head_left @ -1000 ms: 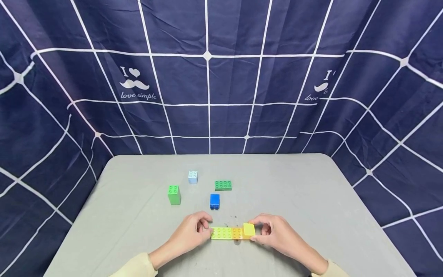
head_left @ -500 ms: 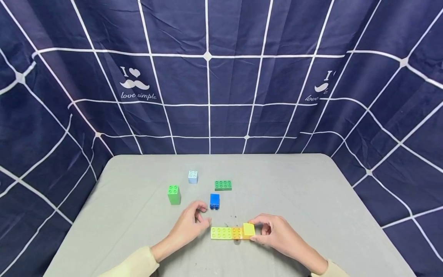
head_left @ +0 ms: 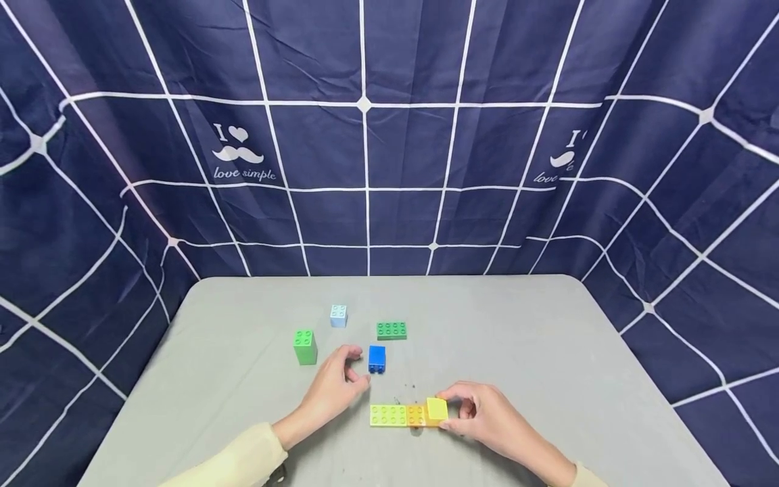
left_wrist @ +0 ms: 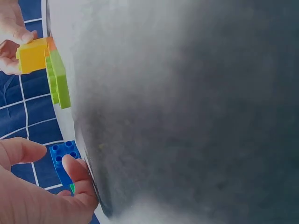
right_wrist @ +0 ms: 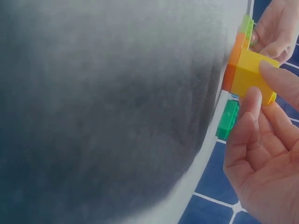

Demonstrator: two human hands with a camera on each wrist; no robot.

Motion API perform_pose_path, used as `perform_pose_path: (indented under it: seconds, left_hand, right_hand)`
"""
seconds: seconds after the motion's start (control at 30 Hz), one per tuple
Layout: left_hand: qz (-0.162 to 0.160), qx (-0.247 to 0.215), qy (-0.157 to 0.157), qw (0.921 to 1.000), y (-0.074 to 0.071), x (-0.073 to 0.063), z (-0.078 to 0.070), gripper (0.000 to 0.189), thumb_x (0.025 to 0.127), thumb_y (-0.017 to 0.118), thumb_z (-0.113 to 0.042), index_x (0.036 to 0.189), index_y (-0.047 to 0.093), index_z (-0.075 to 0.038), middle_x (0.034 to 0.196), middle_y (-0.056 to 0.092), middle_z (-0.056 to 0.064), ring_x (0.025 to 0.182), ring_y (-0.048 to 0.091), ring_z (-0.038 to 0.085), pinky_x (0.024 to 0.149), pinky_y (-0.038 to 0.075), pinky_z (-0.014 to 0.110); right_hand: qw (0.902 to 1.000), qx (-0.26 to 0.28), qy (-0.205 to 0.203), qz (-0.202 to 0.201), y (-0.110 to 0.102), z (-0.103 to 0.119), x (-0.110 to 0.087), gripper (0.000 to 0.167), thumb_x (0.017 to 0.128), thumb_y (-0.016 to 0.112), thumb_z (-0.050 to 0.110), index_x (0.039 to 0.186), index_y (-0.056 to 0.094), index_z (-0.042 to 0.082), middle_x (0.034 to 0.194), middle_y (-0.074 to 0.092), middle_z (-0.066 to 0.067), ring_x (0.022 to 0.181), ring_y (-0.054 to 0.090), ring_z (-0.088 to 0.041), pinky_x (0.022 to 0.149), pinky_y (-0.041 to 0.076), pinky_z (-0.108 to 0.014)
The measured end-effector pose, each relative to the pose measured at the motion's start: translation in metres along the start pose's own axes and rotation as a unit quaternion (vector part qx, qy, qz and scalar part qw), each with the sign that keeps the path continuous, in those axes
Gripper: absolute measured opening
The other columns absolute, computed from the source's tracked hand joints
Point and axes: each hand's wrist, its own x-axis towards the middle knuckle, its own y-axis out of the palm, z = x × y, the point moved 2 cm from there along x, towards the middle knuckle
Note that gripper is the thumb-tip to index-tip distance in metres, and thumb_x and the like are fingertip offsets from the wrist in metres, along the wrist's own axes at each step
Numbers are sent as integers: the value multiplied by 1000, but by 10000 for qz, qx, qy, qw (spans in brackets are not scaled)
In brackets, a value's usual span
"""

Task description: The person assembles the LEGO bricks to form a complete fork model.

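My right hand [head_left: 487, 412] pinches a yellow block [head_left: 437, 408] between thumb and fingers. That block sits on the right end of a flat orange brick [head_left: 416, 415], with bare studs showing beside it. A flat lime-green brick [head_left: 388, 416] adjoins the orange one on the left, making one row. My left hand [head_left: 331, 382] is just left of a blue brick [head_left: 376, 359], its thumb and fingers spread apart. In the left wrist view, the blue brick [left_wrist: 64, 161] lies right at the fingertips, its studs facing the camera and partly covered by a finger.
A tall bright-green brick [head_left: 305, 348] stands left of the left hand. Farther back are a small light-blue brick [head_left: 339, 316] and a flat dark-green brick [head_left: 391, 330]. All rest on a grey-covered table [head_left: 548, 352], with a dark blue checked curtain [head_left: 402, 149] behind.
My left hand has left the lime-green brick's end and moved away, up to the blue brick's left side. My right hand stays at the yellow block. The head view has tilted slightly.
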Motion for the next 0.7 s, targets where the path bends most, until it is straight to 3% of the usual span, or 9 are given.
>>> perform_pose_path:
  seconds: [0.13, 0.23, 0.47, 0.7]
  left_hand:
    - [53, 2, 25, 10000, 4, 6, -1, 58, 84, 81, -3, 139, 62, 5, 136, 66, 22, 91, 62, 18, 83, 53, 31]
    - [154, -104, -95, 9998, 6, 9, -1, 63, 85, 81, -2, 144, 60, 4, 140, 64, 22, 90, 62, 17, 78, 52, 28]
    - [523, -493, -266, 9971, 7, 16, -1, 64, 89, 84, -1, 148, 58, 2, 111, 66, 13, 76, 63, 17, 60, 52, 26]
    - [555, -801, -385, 9945, 7, 20, 4, 63, 86, 83, 5, 145, 61, 2, 119, 65, 13, 78, 62, 16, 64, 50, 24]
  right_hand:
    - [10000, 51, 22, -24, -1, 0, -1, 31, 87, 94, 21, 116, 82, 19, 82, 67, 6, 61, 51, -2, 52, 44, -22]
    - [10000, 57, 21, -15, -1, -1, 0, 31, 87, 94, 20, 116, 82, 18, 83, 68, 6, 61, 52, -2, 52, 44, -22]
    - [10000, -1, -51, -55, 0, -3, -1, 31, 87, 95, 21, 116, 83, 19, 81, 67, 7, 61, 52, -2, 53, 45, -22]
    - [10000, 26, -58, -61, 1, -3, 0, 32, 87, 95, 22, 116, 83, 19, 82, 67, 8, 62, 52, -2, 54, 45, -22]
